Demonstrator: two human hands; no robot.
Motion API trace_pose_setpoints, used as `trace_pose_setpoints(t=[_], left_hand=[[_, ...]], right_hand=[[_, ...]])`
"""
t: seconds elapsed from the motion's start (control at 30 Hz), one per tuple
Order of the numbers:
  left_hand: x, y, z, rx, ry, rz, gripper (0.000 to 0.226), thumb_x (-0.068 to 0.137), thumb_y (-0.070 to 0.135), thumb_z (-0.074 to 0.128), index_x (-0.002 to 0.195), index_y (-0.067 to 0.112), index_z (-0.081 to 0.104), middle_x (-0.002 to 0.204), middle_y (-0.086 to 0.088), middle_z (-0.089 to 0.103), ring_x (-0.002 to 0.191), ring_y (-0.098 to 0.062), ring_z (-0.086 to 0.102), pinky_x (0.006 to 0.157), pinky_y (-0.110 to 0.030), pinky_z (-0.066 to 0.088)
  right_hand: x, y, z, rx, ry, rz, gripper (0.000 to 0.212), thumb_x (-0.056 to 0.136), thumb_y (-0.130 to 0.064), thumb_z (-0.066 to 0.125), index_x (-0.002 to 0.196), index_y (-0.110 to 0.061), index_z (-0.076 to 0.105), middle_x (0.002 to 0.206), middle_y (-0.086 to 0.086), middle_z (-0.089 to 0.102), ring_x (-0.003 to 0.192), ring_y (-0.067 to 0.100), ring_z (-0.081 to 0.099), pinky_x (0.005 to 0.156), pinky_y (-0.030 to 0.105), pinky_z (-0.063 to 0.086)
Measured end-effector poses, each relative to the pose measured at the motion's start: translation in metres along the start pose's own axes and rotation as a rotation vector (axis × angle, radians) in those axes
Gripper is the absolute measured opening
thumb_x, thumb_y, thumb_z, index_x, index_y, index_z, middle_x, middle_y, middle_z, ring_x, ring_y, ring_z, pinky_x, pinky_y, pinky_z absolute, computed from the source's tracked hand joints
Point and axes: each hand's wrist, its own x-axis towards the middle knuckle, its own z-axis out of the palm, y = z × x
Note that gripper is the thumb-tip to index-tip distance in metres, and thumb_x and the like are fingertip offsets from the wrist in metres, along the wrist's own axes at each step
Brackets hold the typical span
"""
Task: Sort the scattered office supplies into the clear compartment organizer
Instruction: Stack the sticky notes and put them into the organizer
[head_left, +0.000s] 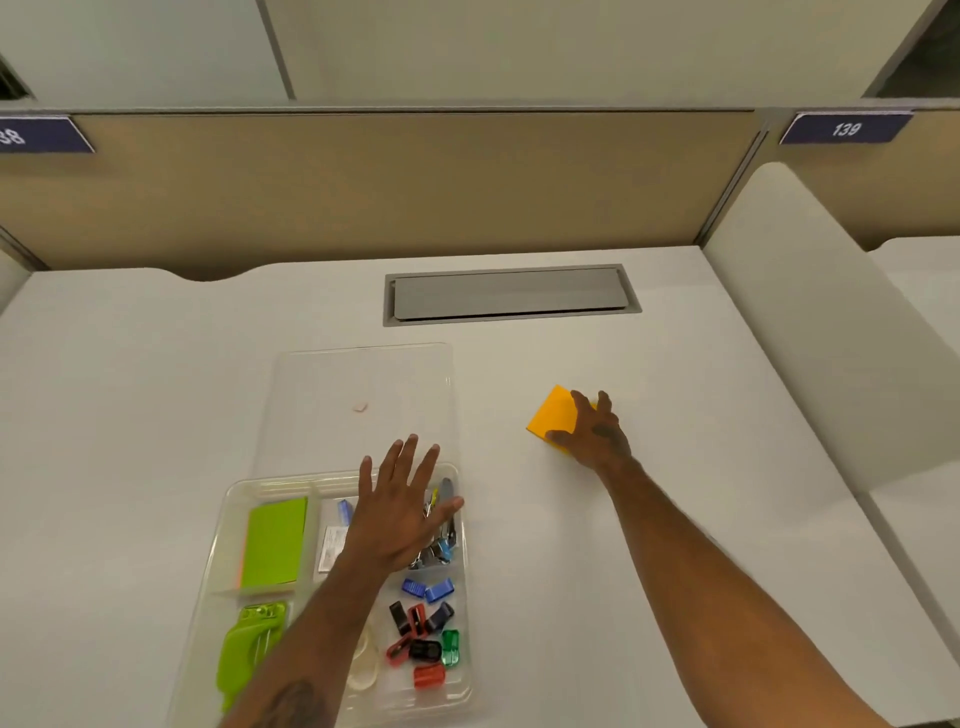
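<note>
The clear compartment organizer (228, 525) lies on the white desk near me. Its compartments hold a green sticky-note pad (274, 543), a green stapler (249, 647), several coloured sharpeners (423, 631) and metal clips (441, 545). My left hand (402, 512) hovers flat over the organizer's middle compartments with fingers spread, holding nothing. An orange sticky-note pad (553, 415) lies on the desk to the right. My right hand (592, 431) rests on that pad's right edge, thumb at its near corner and fingers over its far corner, gripping it.
The organizer's clear lid (363, 374) lies just behind it with a small pinkish scrap (359, 407) on it. A grey cable hatch (511, 293) sits in the desk further back. Beige partitions close off the back and a white divider (810, 322) the right side.
</note>
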Motion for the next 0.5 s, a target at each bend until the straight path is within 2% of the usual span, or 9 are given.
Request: trace_pose_setpoints(t=[0.07, 0.13, 0.23, 0.33, 0.5], left_hand=[[0.000, 0.001, -0.001, -0.004, -0.011, 0.000, 0.085, 0.082, 0.082, 0.003, 0.154, 0.036, 0.005, 0.164, 0.002, -0.003, 0.151, -0.018, -0.004, 0.118, -0.049, -0.008], [-0.001, 0.001, -0.003, -0.007, -0.016, -0.005, 0.085, 0.082, 0.082, 0.001, 0.154, 0.037, 0.002, 0.164, 0.003, -0.006, 0.151, -0.017, -0.007, 0.119, -0.049, -0.010], [-0.001, 0.003, -0.005, -0.002, -0.023, -0.012, 0.086, 0.081, 0.081, 0.002, 0.154, 0.037, 0.003, 0.164, 0.003, -0.006, 0.151, -0.017, -0.007, 0.119, -0.050, -0.009], [-0.001, 0.003, -0.005, -0.008, -0.019, -0.015, 0.085, 0.081, 0.081, 0.003, 0.154, 0.037, 0.004, 0.164, 0.003, -0.006, 0.151, -0.017, -0.007, 0.119, -0.049, -0.010], [-0.001, 0.002, -0.003, 0.000, -0.035, -0.021, 0.086, 0.080, 0.083, 0.001, 0.154, 0.038, 0.001, 0.164, 0.002, -0.008, 0.151, -0.017, -0.010, 0.118, -0.048, -0.013]], right_hand=[[0.004, 0.001, 0.002, -0.089, -0.012, -0.013, 0.091, 0.083, -0.050, 0.064, 0.151, -0.025, 0.011, 0.159, 0.013, 0.003, 0.142, 0.034, 0.018, 0.109, 0.043, 0.034], [0.007, 0.000, 0.002, -0.142, 0.005, -0.036, 0.090, 0.081, -0.051, 0.065, 0.150, -0.023, 0.015, 0.153, 0.014, 0.017, 0.135, 0.035, 0.025, 0.106, 0.041, 0.038], [0.011, -0.004, 0.000, -0.111, 0.018, -0.036, 0.088, 0.073, -0.047, 0.073, 0.142, -0.020, 0.027, 0.133, 0.015, 0.035, 0.120, 0.033, 0.037, 0.097, 0.039, 0.045], [0.011, -0.006, -0.002, -0.051, 0.031, 0.029, 0.095, 0.065, -0.041, 0.080, 0.140, -0.020, 0.027, 0.126, 0.015, 0.035, 0.118, 0.035, 0.039, 0.089, 0.040, 0.046], [0.011, -0.009, -0.005, 0.246, 0.103, 0.149, 0.089, 0.069, -0.012, 0.082, 0.140, -0.022, 0.029, 0.133, 0.017, 0.034, 0.113, 0.040, 0.054, 0.088, 0.040, 0.049]])
